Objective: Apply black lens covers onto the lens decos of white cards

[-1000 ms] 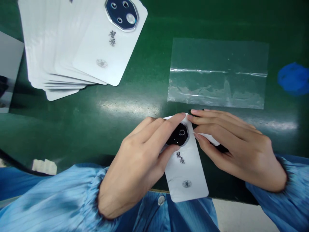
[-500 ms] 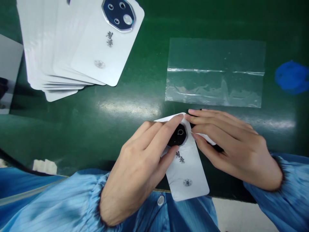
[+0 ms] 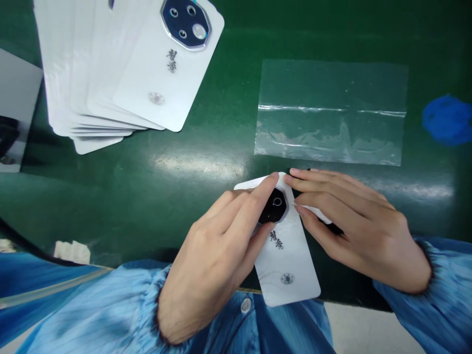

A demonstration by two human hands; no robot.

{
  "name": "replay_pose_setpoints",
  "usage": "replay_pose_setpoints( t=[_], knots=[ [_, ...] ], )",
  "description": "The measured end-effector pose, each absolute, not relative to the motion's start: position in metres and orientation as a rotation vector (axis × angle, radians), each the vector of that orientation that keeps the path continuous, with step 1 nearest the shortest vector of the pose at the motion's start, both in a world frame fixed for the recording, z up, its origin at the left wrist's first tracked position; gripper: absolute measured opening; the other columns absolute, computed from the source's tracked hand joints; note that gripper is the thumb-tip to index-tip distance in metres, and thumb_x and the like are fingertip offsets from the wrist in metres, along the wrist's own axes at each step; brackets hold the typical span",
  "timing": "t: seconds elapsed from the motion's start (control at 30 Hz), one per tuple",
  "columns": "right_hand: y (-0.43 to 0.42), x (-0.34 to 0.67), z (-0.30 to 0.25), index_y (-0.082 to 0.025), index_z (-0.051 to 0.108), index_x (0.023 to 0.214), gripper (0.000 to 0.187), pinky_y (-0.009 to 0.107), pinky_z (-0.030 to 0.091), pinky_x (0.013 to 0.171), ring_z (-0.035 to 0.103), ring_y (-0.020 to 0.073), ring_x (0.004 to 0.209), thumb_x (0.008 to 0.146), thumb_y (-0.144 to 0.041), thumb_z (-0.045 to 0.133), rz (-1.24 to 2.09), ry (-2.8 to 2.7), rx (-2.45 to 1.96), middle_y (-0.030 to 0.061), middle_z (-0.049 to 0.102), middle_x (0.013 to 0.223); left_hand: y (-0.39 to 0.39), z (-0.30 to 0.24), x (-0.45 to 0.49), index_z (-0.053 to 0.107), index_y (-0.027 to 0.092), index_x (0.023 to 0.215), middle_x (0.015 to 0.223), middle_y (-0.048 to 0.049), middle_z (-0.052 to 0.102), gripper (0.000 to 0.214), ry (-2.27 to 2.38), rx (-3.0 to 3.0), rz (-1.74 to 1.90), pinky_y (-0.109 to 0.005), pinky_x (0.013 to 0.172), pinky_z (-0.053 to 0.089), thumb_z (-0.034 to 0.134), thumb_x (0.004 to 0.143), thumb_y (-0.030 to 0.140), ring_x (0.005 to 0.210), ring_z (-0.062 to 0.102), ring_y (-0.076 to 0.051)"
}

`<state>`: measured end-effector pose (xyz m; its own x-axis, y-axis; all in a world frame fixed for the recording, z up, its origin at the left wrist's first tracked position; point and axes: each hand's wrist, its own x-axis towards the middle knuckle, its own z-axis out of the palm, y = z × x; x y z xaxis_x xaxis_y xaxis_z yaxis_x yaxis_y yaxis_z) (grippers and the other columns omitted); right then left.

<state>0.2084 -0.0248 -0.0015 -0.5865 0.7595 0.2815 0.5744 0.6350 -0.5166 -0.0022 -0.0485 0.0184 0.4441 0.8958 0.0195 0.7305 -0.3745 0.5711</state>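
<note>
A white phone back panel (image 3: pixel 291 265) with a dark octagonal camera area (image 3: pixel 273 206) lies tilted at the table's front edge, its lower end overhanging. My left hand (image 3: pixel 221 241) rests over its upper left part, with index finger and thumb on either side of the camera area, steadying the panel. At the upper right edge, my right hand (image 3: pixel 354 221) has its fingertips against the panel. Its thumb and fingers close round a slim white piece (image 3: pixel 317 214), mostly hidden under the palm; I cannot make out its kind.
A fanned stack of similar white panels (image 3: pixel 140 93) lies at the upper left. Beyond my hands is a clear plastic bag (image 3: pixel 332 132), with a blue blob-like item (image 3: pixel 447 120) at the right. A grey-white sheet (image 3: pixel 18 93) sits at the far left on the green table (image 3: pixel 184 196).
The view has shifted slightly, so the surroundings appear a little further right. Both hands stay in nearly the same place on the panel.
</note>
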Motion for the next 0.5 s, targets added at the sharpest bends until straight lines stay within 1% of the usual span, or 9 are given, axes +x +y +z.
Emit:
replay_pose_setpoints(
  t=[0.1, 0.17, 0.3, 0.4, 0.5],
  knots=[
    [-0.029, 0.209, 0.0, -0.011, 0.065, 0.098, 0.016, 0.042, 0.047, 0.106, 0.057, 0.0244, 0.12, 0.085, -0.003, 0.059, 0.527, -2.366, -1.016, 0.0124, 0.066, 0.12, -0.051, 0.014, -0.003, 0.033, 0.01, 0.144, 0.123, -0.0074, 0.061, 0.061, 1.349, 2.213, 0.459, -0.024, 0.09, 0.05, 0.059, 0.089, 0.017, 0.103, 0.057, -0.016],
    [-0.035, 0.209, 0.001, -0.011, 0.066, 0.096, 0.014, 0.043, 0.047, 0.106, 0.057, 0.0242, 0.12, 0.086, -0.005, 0.059, 0.558, -2.384, -0.919, 0.0131, 0.065, 0.121, -0.052, 0.009, -0.004, 0.031, 0.01, 0.144, 0.127, -0.0087, 0.06, 0.061, 1.328, 2.198, 0.486, -0.025, 0.094, 0.049, 0.058, 0.089, 0.016, 0.109, 0.056, -0.016],
    [-0.045, 0.206, -0.001, -0.006, 0.066, 0.095, 0.014, 0.047, 0.05, 0.102, 0.06, 0.0279, 0.115, 0.087, -0.003, 0.055, 0.595, -2.404, -0.7, 0.0189, 0.068, 0.114, -0.052, 0.0, -0.007, 0.03, 0.012, 0.144, 0.133, -0.0103, 0.056, 0.056, 1.262, 2.18, 0.521, -0.028, 0.102, 0.045, 0.053, 0.092, 0.013, 0.118, 0.052, -0.015],
    [-0.045, 0.204, -0.002, -0.002, 0.065, 0.098, 0.015, 0.05, 0.052, 0.1, 0.059, 0.0318, 0.116, 0.086, -0.003, 0.056, 0.562, -2.468, -0.663, 0.0221, 0.066, 0.114, -0.05, -0.002, -0.014, 0.029, 0.011, 0.144, 0.141, -0.0135, 0.048, 0.059, 1.193, 2.167, 0.555, -0.032, 0.109, 0.041, 0.057, 0.092, 0.022, 0.13, 0.044, -0.017],
    [-0.043, 0.201, 0.001, 0.0, 0.066, 0.097, 0.015, 0.048, 0.054, 0.098, 0.06, 0.0332, 0.114, 0.086, -0.003, 0.056, 0.51, -2.519, -0.657, 0.0236, 0.067, 0.111, -0.05, -0.002, -0.024, 0.029, 0.013, 0.144, 0.147, -0.0148, 0.04, 0.065, 1.186, 2.159, 0.57, -0.038, 0.111, 0.039, 0.06, 0.09, 0.032, 0.137, 0.038, -0.021]
  ],
)
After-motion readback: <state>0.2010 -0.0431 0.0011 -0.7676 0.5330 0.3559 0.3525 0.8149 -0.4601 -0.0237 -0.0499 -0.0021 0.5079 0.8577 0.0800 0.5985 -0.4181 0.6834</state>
